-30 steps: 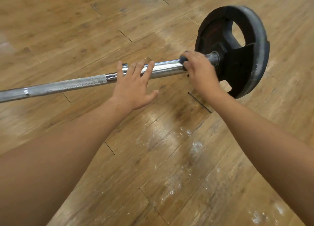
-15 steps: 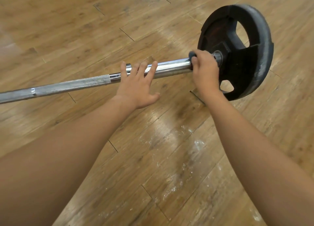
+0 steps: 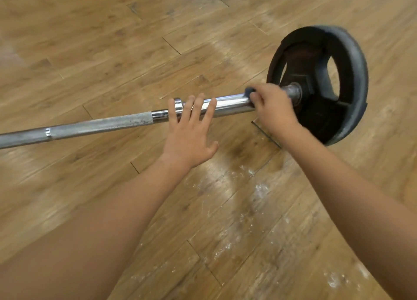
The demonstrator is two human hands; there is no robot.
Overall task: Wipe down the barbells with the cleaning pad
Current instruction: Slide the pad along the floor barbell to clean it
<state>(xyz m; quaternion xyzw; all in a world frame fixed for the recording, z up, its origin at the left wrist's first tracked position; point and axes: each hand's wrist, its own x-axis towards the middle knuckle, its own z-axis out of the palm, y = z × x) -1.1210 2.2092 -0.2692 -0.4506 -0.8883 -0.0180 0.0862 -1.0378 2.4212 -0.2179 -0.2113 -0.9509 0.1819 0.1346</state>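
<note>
**Pad held on the barbell sleeve beside the plate**

The barbell [image 3: 101,125] lies on the plank floor [image 3: 112,51] and runs from the picture's 9 o'clock edge up toward 2 o'clock. There its black weight plate [image 3: 354,78] stands on edge, rim on the boards.

The right hand [image 3: 272,107] sits at about 1 o'clock from centre, just inboard of the plate. Its fingers are curled down round the chrome sleeve [image 3: 230,104], and they hold a dark blue-grey cleaning pad [image 3: 249,91] against the metal. Only a corner of the pad shows past the knuckles.

The left hand [image 3: 189,134] is near the centre, at the sleeve's inner shoulder. Its fingers are straight and slightly fanned, laid over the top of the sleeve. The thumb sticks out toward 3 o'clock, off the bar. The grey knurled shaft [image 3: 74,129] stretches away from it toward 9 o'clock.

White dusty smears [image 3: 259,189] mark the boards at 5 o'clock, between the two forearms.
</note>
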